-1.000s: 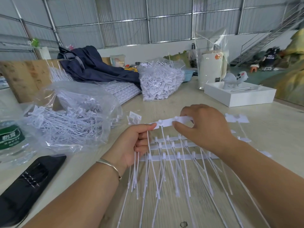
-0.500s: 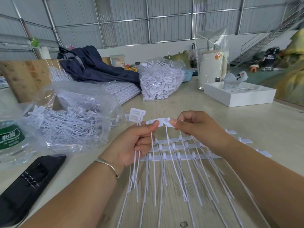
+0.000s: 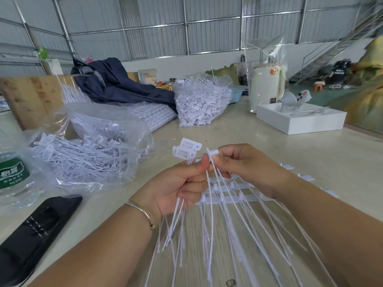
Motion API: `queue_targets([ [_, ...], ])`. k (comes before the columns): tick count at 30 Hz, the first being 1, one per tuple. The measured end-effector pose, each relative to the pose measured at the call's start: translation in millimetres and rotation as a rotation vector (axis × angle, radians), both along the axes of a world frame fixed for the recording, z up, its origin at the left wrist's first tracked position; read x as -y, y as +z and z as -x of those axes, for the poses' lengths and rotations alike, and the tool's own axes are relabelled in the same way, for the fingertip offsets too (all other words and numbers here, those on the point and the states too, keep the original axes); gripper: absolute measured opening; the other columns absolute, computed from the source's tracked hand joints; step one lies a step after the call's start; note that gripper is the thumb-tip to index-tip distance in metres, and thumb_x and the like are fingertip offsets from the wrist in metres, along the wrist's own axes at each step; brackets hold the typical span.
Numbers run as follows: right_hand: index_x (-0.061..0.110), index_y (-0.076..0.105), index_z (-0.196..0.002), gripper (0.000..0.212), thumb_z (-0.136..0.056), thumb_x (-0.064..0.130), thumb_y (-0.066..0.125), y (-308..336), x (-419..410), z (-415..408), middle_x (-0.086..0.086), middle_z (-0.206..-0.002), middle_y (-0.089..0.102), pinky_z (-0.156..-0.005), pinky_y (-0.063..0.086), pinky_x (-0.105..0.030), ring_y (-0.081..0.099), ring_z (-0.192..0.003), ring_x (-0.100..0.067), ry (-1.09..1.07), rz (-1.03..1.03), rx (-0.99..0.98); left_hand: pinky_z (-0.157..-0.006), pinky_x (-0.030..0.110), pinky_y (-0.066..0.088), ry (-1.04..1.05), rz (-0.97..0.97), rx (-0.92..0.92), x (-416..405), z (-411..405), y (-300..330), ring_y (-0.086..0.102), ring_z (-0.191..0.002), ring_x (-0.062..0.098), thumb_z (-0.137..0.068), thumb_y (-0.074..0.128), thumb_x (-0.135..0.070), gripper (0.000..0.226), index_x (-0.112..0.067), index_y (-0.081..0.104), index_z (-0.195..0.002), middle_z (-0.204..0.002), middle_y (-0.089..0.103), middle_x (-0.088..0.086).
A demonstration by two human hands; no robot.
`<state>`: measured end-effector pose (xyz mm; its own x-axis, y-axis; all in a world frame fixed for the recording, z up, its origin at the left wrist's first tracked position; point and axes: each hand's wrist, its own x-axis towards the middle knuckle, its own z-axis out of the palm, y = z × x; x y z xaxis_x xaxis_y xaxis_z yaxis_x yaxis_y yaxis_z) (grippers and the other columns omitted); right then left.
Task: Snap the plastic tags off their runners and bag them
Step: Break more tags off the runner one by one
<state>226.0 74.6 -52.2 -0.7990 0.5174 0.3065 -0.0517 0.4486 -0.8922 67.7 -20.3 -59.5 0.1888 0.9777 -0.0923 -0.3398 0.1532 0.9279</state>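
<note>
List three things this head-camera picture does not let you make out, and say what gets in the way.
- Print on the white flat plastic tags held by the left hand: too small.
- White plastic runner strips on the table: partly hidden behind both hands; the right hand covers their middle.
- Green-labelled clear water bottle: cut off by the left edge.

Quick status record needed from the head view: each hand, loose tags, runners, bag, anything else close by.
left hand: grips a bundle of freed tags, heads up, tails hanging down
right hand: pinches one tag head beside the left thumb
runners: lie flat on the table under both hands, tags attached
bag: clear, left of the hands, holds many tags
nearby: water bottle, black case, white box
</note>
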Motion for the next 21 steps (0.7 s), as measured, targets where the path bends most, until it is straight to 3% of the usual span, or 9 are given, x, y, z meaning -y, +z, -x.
queue_targets([
  [3, 0.017, 0.066, -0.066, 0.040, -0.070, 0.056, 0.063, 1.9, 1.2, 0.9, 0.002, -0.057, 0.046, -0.059, 0.036, -0.016, 0.039, -0.059, -0.013, -0.090, -0.010, -0.036, -0.030, 0.012, 0.017, 0.067, -0.005, 0.068, -2.7, 2.9, -1.1, 0.022, -0.036, 0.002, -0.046, 0.097, -0.035, 0.041, -0.016, 0.064, -0.062, -0.055, 0.023, -0.007],
  [7, 0.002, 0.065, -0.072, 0.053, -0.069, 0.055, 0.068, 1.5, -1.9, 1.3, -0.001, -0.056, 0.039, -0.055, 0.030, -0.023, 0.033, -0.059, -0.018, -0.196, -0.018, -0.087, -0.028, 0.012, 0.019, 0.131, -0.031, 0.168, -4.6, 6.0, -0.7, 0.028, -0.038, 0.003, -0.053, 0.094, -0.023, 0.037, -0.012, 0.064, -0.072, -0.061, 0.049, -0.005],
  [10, -0.007, 0.062, -0.076, 0.059, -0.070, 0.051, 0.072, 2.0, -6.6, -0.7, -0.004, -0.057, 0.036, -0.050, 0.028, -0.019, 0.030, -0.056, -0.018, -0.264, -0.030, -0.135, -0.027, 0.013, 0.018, 0.176, -0.046, 0.142, -5.4, 8.3, 0.4, 0.027, -0.037, 0.003, -0.064, 0.082, -0.023, 0.020, -0.012, 0.066, -0.068, -0.058, 0.042, -0.005],
  [13, -0.012, 0.058, -0.077, 0.063, -0.069, 0.048, 0.075, 2.4, -10.0, -2.1, -0.004, -0.056, 0.035, -0.047, 0.028, -0.016, 0.029, -0.052, -0.013, -0.318, -0.016, -0.187, -0.027, 0.014, 0.017, 0.238, -0.048, 0.121, -7.9, 11.6, -1.4, 0.026, -0.036, 0.003, -0.073, 0.076, -0.018, 0.016, -0.012, 0.063, -0.064, -0.055, 0.033, -0.005],
  [16, -0.006, 0.054, -0.069, 0.059, -0.068, 0.049, 0.075, 4.6, -11.4, -3.4, -0.008, -0.059, 0.034, -0.061, 0.036, -0.025, 0.036, -0.060, -0.020, -0.322, 0.023, -0.202, -0.028, 0.015, 0.014, 0.320, -0.011, 0.150, -11.0, 15.4, -3.0, 0.026, -0.035, 0.005, -0.072, 0.067, -0.015, 0.022, -0.014, 0.046, -0.066, -0.056, 0.034, -0.003],
  [18, 0.002, 0.055, -0.064, 0.051, -0.069, 0.049, 0.076, 5.6, -11.5, -3.7, -0.010, -0.061, 0.034, -0.068, 0.038, -0.030, 0.036, -0.065, -0.023, -0.321, 0.041, -0.204, -0.028, 0.015, 0.014, 0.368, -0.009, 0.145, -12.1, 17.3, -4.0, 0.026, -0.036, 0.006, -0.072, 0.065, -0.016, 0.021, -0.013, 0.044, -0.069, -0.057, 0.038, -0.002],
  [21, -0.005, 0.057, -0.073, 0.052, -0.072, 0.041, 0.078, 3.0, -14.5, -3.7, -0.002, -0.055, 0.036, -0.055, 0.032, -0.017, 0.032, -0.051, -0.012, -0.338, 0.015, -0.198, -0.028, 0.015, 0.016, 0.392, -0.027, 0.090, -12.5, 17.6, -6.0, 0.027, -0.037, 0.004, -0.080, 0.062, -0.020, 0.014, -0.007, 0.055, -0.081, -0.057, 0.039, -0.003],
])
